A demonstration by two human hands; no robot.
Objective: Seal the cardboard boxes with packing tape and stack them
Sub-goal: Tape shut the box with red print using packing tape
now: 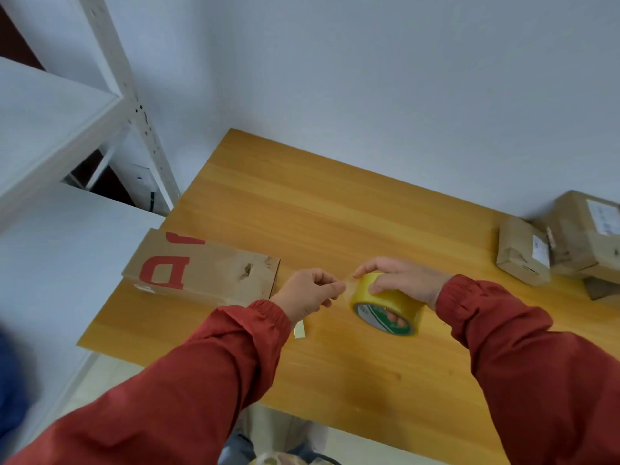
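The wooden desk [302,203] carries the work. At its nine o'clock edge lies a long cardboard box [208,273] with red lettering, flat and closed, so its contents are hidden. At three o'clock two smaller labelled boxes, one large [580,236] and one small [518,255], sit touching each other; both are shut, and nothing shows of what is inside.

Near the desk's middle, the right hand [406,280] curls over the yellow tape roll [385,303], holding it tilted. Just at its nine o'clock, the left hand [312,290] pinches what looks like the tape end [349,285] between thumb and forefinger.

The step appears to be freeing the tape. It would go best with a steady, straight pull, the roll gripped firmly, and the strip kept flat so it does not fold onto itself before reaching the long box.
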